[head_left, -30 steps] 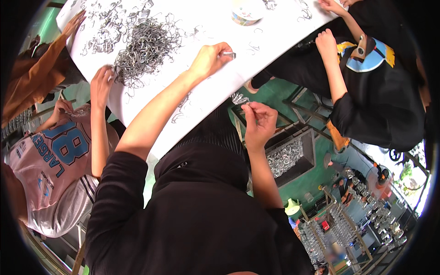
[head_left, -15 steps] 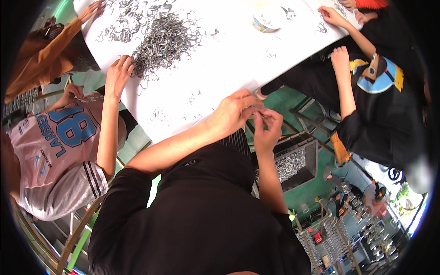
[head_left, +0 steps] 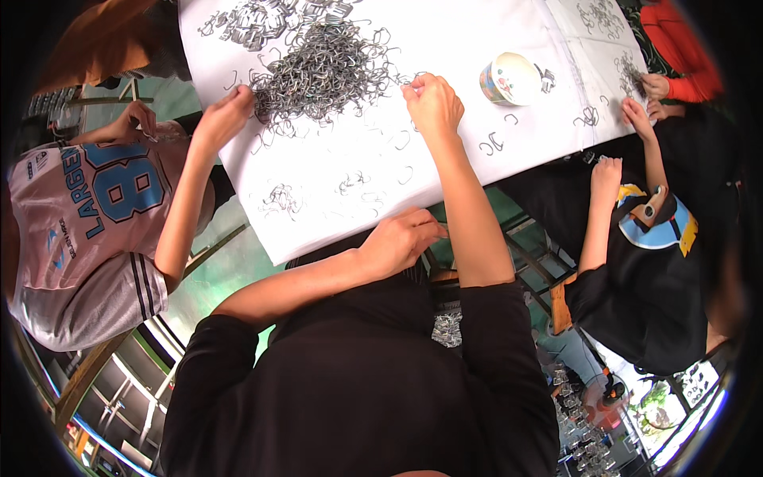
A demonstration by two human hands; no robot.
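Observation:
My left hand (head_left: pixel 397 242) is closed in front of my body, just off the table's near edge; whatever its fingers hold is hidden. Stretched out over the white-covered table (head_left: pixel 445 171), my right hand (head_left: pixel 435 107) has its fingertips pinched together at the right fringe of a heap of bent metal wire hooks (head_left: pixel 326 75). A few loose hooks lie right by those fingertips, and I cannot make out whether one is gripped. Smaller scatterings of hooks (head_left: pixel 282 199) lie on the near part of the table.
Behind the heap are stacked metal pieces (head_left: pixel 254 24). A round tub (head_left: pixel 513 79) stands to the right. A co-worker's hand (head_left: pixel 226 119) touches the heap's left side; other people's hands (head_left: pixel 636 115) are at the right end. A container of metal parts (head_left: pixel 447 327) sits below the table.
My right hand has left my left hand and reached forward to the heap's edge. The left hand stays near my body, slightly lower. The whole view has shifted.

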